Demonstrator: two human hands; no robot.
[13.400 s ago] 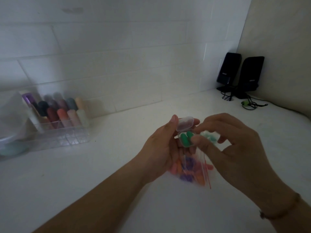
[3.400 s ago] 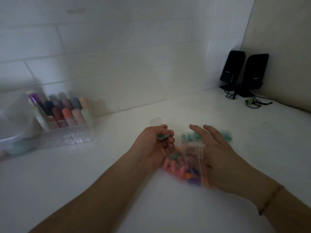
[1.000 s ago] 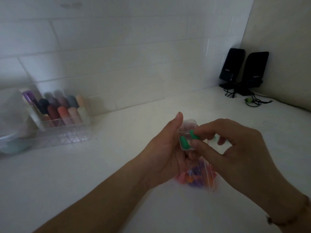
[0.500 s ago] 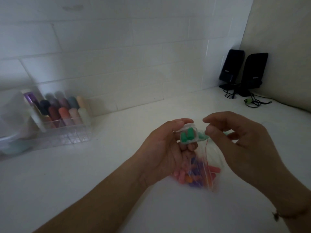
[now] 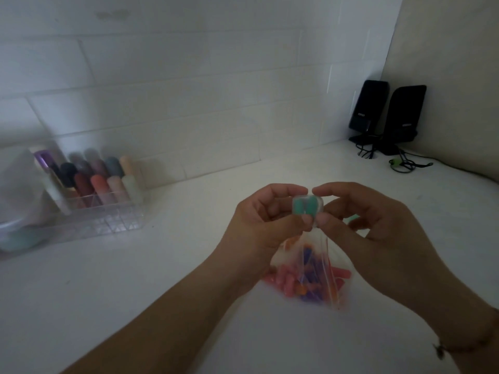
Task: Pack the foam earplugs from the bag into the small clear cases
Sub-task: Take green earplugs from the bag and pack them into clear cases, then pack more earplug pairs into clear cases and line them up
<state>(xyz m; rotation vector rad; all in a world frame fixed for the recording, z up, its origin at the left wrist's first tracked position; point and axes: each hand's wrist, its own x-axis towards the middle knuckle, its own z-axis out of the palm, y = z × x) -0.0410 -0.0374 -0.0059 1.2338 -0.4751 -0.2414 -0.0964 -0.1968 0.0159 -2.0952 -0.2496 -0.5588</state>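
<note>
1. So, head view: both hands were up over the white counter (image 5: 108, 306), pinching one small clear case (image 5: 307, 207) between them.
2. Left hand (image 5: 266, 225) gripped the case's left side, forefinger curled over its top, thumb under it.
3. Right hand (image 5: 378, 233) gripped the case's right side the same way, forefinger on top, thumb below, other fingers curled.
4. The case held two green earplugs (image 5: 300, 207) side by side; lid looked shut over them, though blur made the seam hard to tell.
5. Clear zip bag (image 5: 310, 276) lay on the counter right below the hands, partly behind the left wrist.
6. In the bag: a loose pile of foam earplugs (image 5: 286, 282), pink, orange and purple; count not tellable.
7. A bit of green (image 5: 352, 218) showed behind the right hand's fingers; could not tell what it was.
8. Clear organizer tray (image 5: 108, 222) sat far left against the tiled wall, with upright tubes (image 5: 100, 184) in mixed colours in its compartments.
9. A blurry whitish container (image 5: 16, 184) stood at the left edge, touching or just beside the tray; contents not tellable.
10. Two black speakers (image 5: 388, 114) stood in the back right corner, cables (image 5: 399, 163) lying on the counter in front of them.
</note>
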